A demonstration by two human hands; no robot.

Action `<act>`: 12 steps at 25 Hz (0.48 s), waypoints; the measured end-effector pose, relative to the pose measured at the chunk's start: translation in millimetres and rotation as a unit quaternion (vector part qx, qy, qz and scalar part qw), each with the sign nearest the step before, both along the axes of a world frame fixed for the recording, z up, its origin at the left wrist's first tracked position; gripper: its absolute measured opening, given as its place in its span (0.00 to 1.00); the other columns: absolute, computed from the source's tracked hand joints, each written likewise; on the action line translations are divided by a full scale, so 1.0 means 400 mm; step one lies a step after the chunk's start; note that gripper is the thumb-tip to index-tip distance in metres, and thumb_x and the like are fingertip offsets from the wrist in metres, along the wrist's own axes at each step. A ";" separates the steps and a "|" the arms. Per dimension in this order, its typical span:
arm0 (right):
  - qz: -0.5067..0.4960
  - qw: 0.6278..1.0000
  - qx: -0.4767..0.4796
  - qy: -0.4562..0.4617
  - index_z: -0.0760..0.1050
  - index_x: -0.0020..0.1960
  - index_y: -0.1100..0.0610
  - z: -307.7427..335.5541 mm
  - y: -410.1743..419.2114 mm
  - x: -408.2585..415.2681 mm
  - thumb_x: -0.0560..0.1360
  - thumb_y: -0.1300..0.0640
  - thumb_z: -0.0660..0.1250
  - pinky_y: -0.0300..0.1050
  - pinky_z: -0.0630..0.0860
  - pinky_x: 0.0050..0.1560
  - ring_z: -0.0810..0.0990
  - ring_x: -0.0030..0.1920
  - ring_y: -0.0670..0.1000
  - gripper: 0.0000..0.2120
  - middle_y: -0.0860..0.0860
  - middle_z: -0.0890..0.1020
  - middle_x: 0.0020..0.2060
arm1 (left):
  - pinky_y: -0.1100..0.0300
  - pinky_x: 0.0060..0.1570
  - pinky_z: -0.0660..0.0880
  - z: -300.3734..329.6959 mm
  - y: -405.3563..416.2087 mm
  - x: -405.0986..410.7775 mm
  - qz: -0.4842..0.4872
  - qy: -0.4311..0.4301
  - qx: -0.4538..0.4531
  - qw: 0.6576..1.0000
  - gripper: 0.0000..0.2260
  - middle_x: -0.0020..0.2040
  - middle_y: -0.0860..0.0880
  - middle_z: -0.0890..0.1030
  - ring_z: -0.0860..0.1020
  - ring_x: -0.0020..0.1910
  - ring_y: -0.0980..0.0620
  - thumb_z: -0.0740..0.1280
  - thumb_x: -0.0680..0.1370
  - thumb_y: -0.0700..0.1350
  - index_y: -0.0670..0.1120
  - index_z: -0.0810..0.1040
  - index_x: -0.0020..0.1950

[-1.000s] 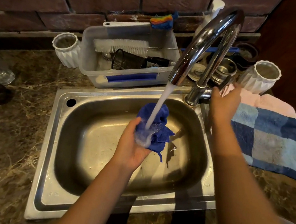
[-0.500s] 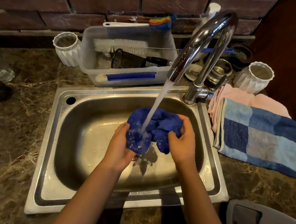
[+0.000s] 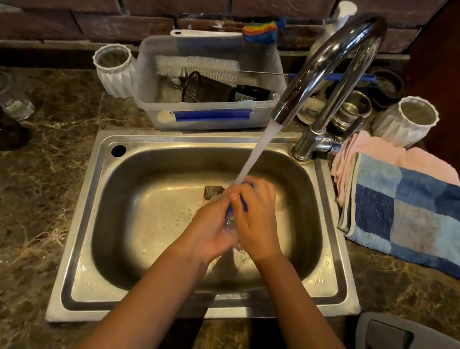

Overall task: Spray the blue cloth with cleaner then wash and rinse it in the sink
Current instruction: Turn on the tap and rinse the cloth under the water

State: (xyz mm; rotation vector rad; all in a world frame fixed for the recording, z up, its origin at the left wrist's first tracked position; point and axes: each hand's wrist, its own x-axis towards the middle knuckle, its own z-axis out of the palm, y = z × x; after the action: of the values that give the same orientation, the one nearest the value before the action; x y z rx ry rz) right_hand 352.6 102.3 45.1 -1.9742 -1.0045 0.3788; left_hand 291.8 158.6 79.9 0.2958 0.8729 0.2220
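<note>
Over the sink (image 3: 80, 213), the left hand (image 3: 210, 227) and right hand (image 3: 254, 221) are now pressing together, fingers clamping the blue cloth (image 3: 241, 202), which has shrunk from a spread bundle to a sliver under the faucet (image 3: 324, 69) stream.

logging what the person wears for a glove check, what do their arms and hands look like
Both forearms are bare to the frame's edge: no sleeves show. The left hand and right hand wear no gloves; no rings, watch or bracelets are visible. Both are wet with running water.
</note>
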 end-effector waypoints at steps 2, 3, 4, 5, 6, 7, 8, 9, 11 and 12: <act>-0.022 0.998 -0.005 0.050 0.75 0.48 0.61 0.013 0.017 0.002 0.78 0.56 0.57 0.26 0.64 0.47 0.70 0.50 0.47 0.11 0.57 0.77 0.49 | 0.56 0.48 0.79 -0.007 -0.004 -0.003 -0.009 0.036 0.061 0.997 0.15 0.48 0.45 0.79 0.79 0.51 0.49 0.61 0.78 0.46 0.44 0.74 0.63; -0.037 0.995 -0.001 0.096 0.74 0.46 0.60 0.020 0.028 0.004 0.78 0.58 0.56 0.27 0.66 0.45 0.71 0.47 0.48 0.09 0.56 0.76 0.46 | 0.55 0.49 0.78 -0.007 -0.007 -0.007 -0.012 0.044 0.086 0.995 0.14 0.48 0.44 0.80 0.79 0.52 0.48 0.62 0.78 0.46 0.44 0.75 0.61; -0.062 0.986 0.008 0.157 0.72 0.44 0.58 0.029 0.040 0.005 0.79 0.60 0.55 0.29 0.69 0.44 0.73 0.45 0.48 0.08 0.53 0.76 0.42 | 0.56 0.48 0.79 -0.005 -0.009 -0.012 -0.023 0.058 0.119 0.991 0.12 0.48 0.44 0.81 0.80 0.51 0.48 0.62 0.78 0.45 0.44 0.76 0.59; -0.099 0.966 0.027 0.236 0.71 0.43 0.55 0.036 0.048 0.005 0.79 0.60 0.55 0.34 0.73 0.46 0.75 0.44 0.50 0.09 0.52 0.76 0.40 | 0.57 0.47 0.80 -0.001 -0.007 -0.018 -0.037 0.080 0.157 0.984 0.11 0.48 0.44 0.82 0.81 0.50 0.48 0.62 0.78 0.46 0.45 0.77 0.58; -0.140 0.934 0.059 0.322 0.70 0.41 0.54 0.040 0.052 0.008 0.78 0.59 0.55 0.42 0.76 0.49 0.76 0.45 0.52 0.09 0.53 0.76 0.39 | 0.58 0.46 0.80 0.001 -0.003 -0.026 -0.051 0.098 0.197 0.974 0.11 0.50 0.44 0.83 0.81 0.50 0.49 0.62 0.78 0.47 0.46 0.78 0.56; -0.177 0.887 0.098 0.415 0.71 0.41 0.54 0.041 0.049 0.013 0.78 0.59 0.56 0.49 0.76 0.52 0.77 0.46 0.54 0.08 0.55 0.77 0.41 | 0.59 0.46 0.80 0.003 0.003 -0.034 -0.057 0.105 0.232 0.966 0.10 0.50 0.44 0.83 0.82 0.49 0.50 0.62 0.77 0.48 0.48 0.79 0.54; -0.194 0.827 0.131 0.512 0.72 0.42 0.55 0.041 0.040 0.020 0.77 0.57 0.57 0.53 0.76 0.54 0.78 0.48 0.56 0.07 0.57 0.78 0.43 | 0.60 0.45 0.79 0.004 0.008 -0.043 -0.052 0.108 0.263 0.957 0.09 0.51 0.45 0.83 0.82 0.48 0.51 0.61 0.78 0.47 0.49 0.79 0.53; -0.185 0.766 0.151 0.597 0.75 0.45 0.57 0.041 0.028 0.025 0.77 0.54 0.57 0.55 0.76 0.55 0.80 0.49 0.56 0.10 0.58 0.80 0.46 | 0.61 0.44 0.78 0.002 0.014 -0.053 -0.047 0.121 0.313 0.941 0.08 0.53 0.45 0.82 0.81 0.49 0.52 0.61 0.78 0.46 0.49 0.78 0.53; -0.136 0.708 0.138 0.679 0.77 0.51 0.56 0.037 0.013 0.023 0.78 0.48 0.56 0.53 0.79 0.50 0.84 0.46 0.53 0.16 0.54 0.85 0.44 | 0.63 0.49 0.77 -0.005 0.017 -0.073 -0.060 0.157 0.465 0.869 0.11 0.58 0.50 0.79 0.78 0.54 0.55 0.61 0.78 0.47 0.52 0.74 0.60; -0.125 0.691 0.143 0.697 0.77 0.53 0.56 0.033 0.013 0.017 0.78 0.49 0.56 0.50 0.80 0.47 0.84 0.43 0.51 0.15 0.53 0.86 0.42 | 0.65 0.56 0.74 -0.013 0.007 -0.084 -0.073 0.157 0.542 0.822 0.14 0.62 0.51 0.76 0.75 0.58 0.55 0.60 0.78 0.49 0.54 0.72 0.64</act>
State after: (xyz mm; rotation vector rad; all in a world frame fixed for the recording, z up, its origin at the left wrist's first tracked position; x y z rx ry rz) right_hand 359.3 107.6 58.2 -0.9536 0.2210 1.2101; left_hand 258.3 161.3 74.6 1.5029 0.9687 0.5308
